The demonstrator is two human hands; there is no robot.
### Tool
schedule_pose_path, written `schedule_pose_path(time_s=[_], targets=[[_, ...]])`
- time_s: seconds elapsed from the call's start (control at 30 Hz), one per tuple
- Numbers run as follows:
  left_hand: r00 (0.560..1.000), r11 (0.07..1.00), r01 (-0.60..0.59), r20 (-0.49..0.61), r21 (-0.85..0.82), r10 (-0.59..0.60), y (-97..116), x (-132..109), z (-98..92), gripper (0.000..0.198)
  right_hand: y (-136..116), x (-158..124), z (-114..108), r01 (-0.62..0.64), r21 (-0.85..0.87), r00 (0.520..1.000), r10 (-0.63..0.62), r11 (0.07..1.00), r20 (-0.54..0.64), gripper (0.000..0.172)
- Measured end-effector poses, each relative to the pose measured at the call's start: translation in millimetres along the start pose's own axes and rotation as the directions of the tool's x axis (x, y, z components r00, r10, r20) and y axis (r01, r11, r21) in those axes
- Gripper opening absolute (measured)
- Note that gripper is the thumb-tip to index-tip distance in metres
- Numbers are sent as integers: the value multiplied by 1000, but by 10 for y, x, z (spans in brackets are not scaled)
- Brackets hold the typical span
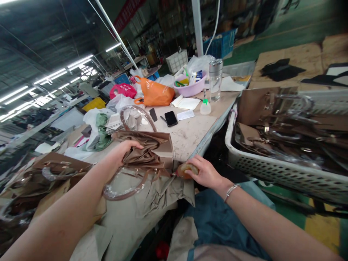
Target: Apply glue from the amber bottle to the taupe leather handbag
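Left hand (126, 149) curled on handbag (149, 150), right hand (205, 172) closed around amber bottle (183, 170)

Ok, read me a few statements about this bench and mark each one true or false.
1. The left hand is touching the brown handbag. True.
2. The right hand is empty. False: the right hand holds an amber-coloured container.
3. In the picture, the orange bag is left of the lilac basin. True.
4. The clear bottle lies on its side. False: the clear bottle stands upright.
5. The bracelet is on the left wrist. False: the bracelet is on the right.
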State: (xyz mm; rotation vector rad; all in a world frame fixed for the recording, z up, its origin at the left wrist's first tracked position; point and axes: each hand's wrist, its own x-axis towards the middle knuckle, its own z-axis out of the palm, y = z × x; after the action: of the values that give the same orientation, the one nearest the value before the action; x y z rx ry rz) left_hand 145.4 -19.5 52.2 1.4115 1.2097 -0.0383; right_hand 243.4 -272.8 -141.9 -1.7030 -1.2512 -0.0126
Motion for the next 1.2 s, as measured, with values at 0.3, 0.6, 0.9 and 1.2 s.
schedule_pose_path(time_s=[0.3,0.6,0.9,1.2], targets=[[999,999,40,33,-20,-39,-106,381,-228,15,46,21,-49,24,-23,995,-26,999,-92,15],[999,999,-4,46,-49,7,-49,401,-146,23,71,32,-119,89,10,996,-89,996,2,10],[1000,998,-31,2,-55,31,-210,496,-289,16,114,-1,-92,153,-106,984,-161,983,-75,18],[997,997,-29,64,-65,33,-196,476,-270,21,122,-8,-123,199,-66,980,-200,978,-4,14]])
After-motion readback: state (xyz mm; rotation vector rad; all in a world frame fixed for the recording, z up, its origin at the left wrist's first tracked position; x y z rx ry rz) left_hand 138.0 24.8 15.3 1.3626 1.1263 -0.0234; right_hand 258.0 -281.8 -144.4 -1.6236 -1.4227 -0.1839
